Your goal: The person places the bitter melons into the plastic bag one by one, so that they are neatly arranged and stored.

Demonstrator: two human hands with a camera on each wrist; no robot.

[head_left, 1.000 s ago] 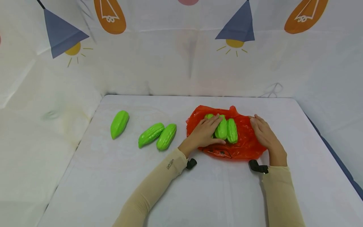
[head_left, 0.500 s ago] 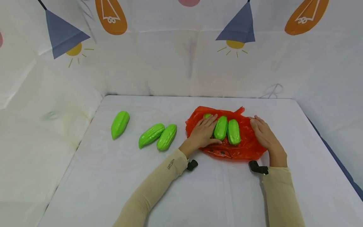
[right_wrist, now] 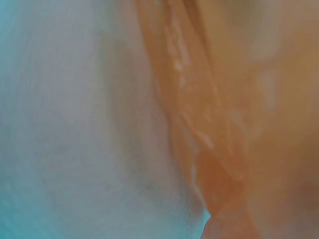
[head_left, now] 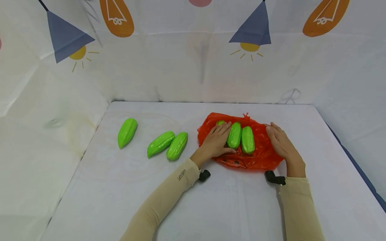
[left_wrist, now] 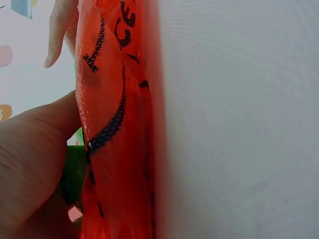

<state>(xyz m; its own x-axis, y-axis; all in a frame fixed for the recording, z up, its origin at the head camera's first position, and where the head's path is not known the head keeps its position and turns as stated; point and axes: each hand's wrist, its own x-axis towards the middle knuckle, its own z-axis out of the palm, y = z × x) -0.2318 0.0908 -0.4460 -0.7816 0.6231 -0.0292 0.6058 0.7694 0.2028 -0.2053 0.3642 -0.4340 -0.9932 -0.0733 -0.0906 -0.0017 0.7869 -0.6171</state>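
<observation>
A red plastic bag (head_left: 263, 150) lies flat at the right of the white table. Two shiny, ridged bitter melons, the nearer-left one (head_left: 234, 135) and the right one (head_left: 248, 140), lie side by side on it. A third melon (head_left: 221, 123) shows only its tip, mostly covered by my left hand (head_left: 214, 140). That hand rests over it with straight fingers, thumb apart. My right hand (head_left: 280, 142) touches the bag's right edge, fingers extended. In the left wrist view, the bag's black print (left_wrist: 107, 132) stands beside my thumb. The right wrist view shows blurred bag plastic (right_wrist: 184, 94).
Three more bitter melons lie on the left of the table: one alone (head_left: 127, 133) and a pair, the slanted one (head_left: 161, 144) beside the other (head_left: 177, 146). A white sheet (head_left: 181, 73) with printed lamps rises behind the table's far edge.
The two uncovered melons have shifted slightly, the right one toward me. My left hand has drawn back a little to the left. The bag's far corner swung right, then back.
</observation>
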